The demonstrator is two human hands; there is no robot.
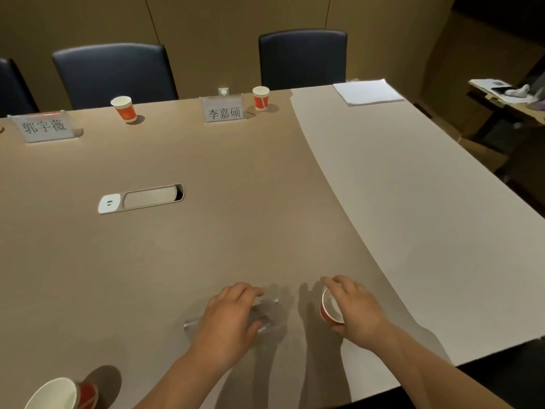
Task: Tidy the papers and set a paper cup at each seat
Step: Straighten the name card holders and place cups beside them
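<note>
At your near edge: cup in hand, ready to set.
Your right hand [356,305] grips the paper cup [330,308], mouth tilted left toward your left hand [233,317], which clasps a clear stand [265,315].

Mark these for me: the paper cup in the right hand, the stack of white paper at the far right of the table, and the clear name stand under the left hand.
paper cup [328,311], head view, on its red side wall.
paper stack [367,91], head view, middle of the top sheet.
clear name stand [267,312], head view, on the clear part showing past the fingers.
</note>
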